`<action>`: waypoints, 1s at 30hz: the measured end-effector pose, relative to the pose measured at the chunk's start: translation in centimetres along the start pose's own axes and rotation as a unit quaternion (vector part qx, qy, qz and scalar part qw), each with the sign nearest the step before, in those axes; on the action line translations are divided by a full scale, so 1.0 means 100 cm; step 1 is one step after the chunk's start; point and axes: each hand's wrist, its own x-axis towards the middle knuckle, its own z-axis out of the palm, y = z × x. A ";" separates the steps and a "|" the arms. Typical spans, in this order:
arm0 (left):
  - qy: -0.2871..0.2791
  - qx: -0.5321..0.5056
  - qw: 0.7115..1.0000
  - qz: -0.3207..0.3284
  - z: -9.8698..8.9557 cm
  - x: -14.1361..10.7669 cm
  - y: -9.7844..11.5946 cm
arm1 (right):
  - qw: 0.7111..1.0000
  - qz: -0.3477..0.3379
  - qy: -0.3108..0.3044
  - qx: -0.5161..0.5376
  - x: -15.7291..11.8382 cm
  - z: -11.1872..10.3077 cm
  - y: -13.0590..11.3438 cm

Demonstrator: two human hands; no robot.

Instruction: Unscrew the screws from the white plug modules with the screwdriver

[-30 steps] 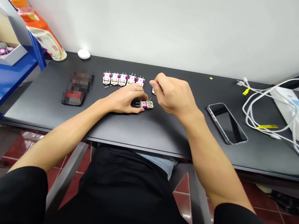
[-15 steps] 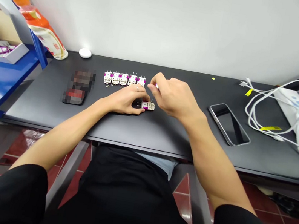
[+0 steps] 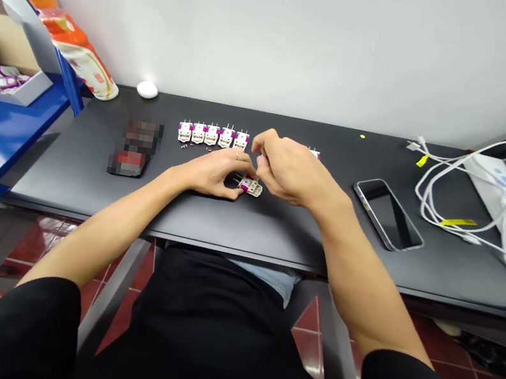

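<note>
A small white-and-purple electrical plug [image 3: 250, 186] lies on the dark table with its metal pins toward the left. My left hand [image 3: 217, 170] is closed around its pin end, thumb in front and fingers behind. Above the other end, my right hand [image 3: 288, 169] is curled round a slim screwdriver, mostly hidden in the fingers, whose thin shaft points down at the plug. Behind my left hand stands a row of several similar plugs [image 3: 212, 135], pins up. Tiny metal screws [image 3: 186, 146] lie in front of the row. Another plug [image 3: 314, 153] is partly hidden behind my right hand.
A phone [image 3: 388, 214] lies to the right, near coiled white cables [image 3: 431, 193] and a white box [image 3: 498, 198]. At left are a blurred dark-and-red item [image 3: 130, 162], a white oval object [image 3: 147, 90] and an orange-capped bottle [image 3: 75, 46]. An open box [image 3: 31, 91] holds more purple-and-white parts.
My right hand has turned and lowered slightly over the plug, its fingers curled differently. Another plug now shows behind it. The whole view has shifted a little.
</note>
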 end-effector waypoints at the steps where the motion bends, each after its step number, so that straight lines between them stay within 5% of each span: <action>1: -0.001 0.000 1.000 -0.002 0.000 0.000 0.000 | 1.000 0.006 0.003 -0.016 0.000 0.000 0.000; 30: 0.021 0.021 1.000 -0.004 0.002 -0.002 -0.004 | 0.997 0.033 0.008 -0.065 0.000 0.001 0.010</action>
